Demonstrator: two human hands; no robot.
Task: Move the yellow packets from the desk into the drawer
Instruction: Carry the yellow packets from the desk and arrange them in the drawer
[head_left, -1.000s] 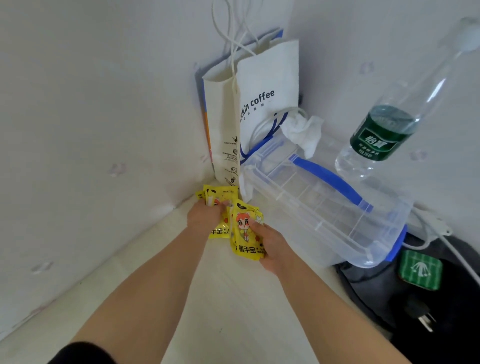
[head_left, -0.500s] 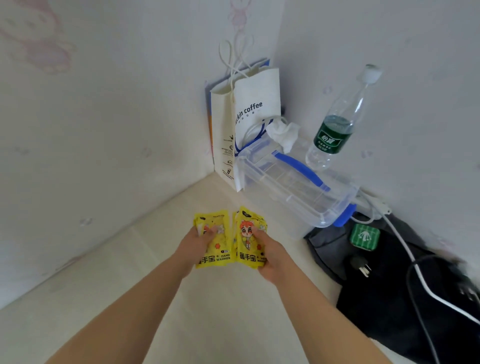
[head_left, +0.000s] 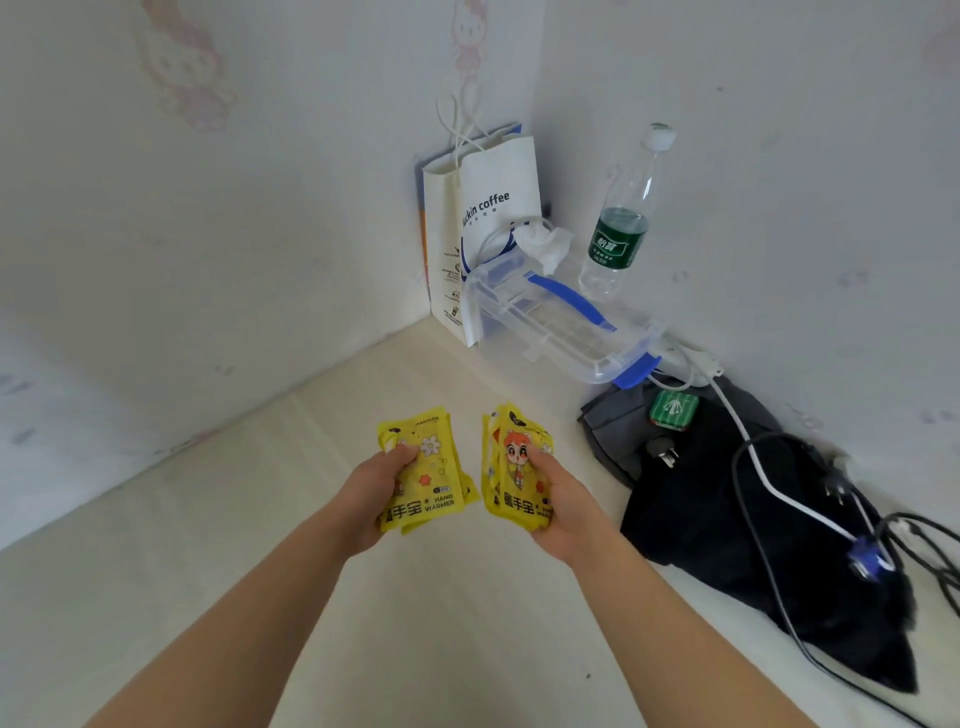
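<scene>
My left hand (head_left: 376, 493) grips a small stack of yellow hand-warmer packets (head_left: 428, 467), thumb on the top one. My right hand (head_left: 563, 501) holds another stack of yellow packets (head_left: 511, 467) printed with a cartoon figure. Both stacks are lifted above the pale desk (head_left: 426, 613), side by side with a narrow gap between them. No drawer is in view.
In the corner stand a white paper coffee bag (head_left: 488, 218), a clear plastic box with blue handle (head_left: 561, 325) and a water bottle (head_left: 621, 228). Right of my hands lies a dark bag (head_left: 737, 519) with a green case (head_left: 672, 410), plugs and cables (head_left: 779, 493).
Both hands lifted the packets out of the corner and drew them back toward me. The two stacks have moved slightly apart, and the view has pulled back.
</scene>
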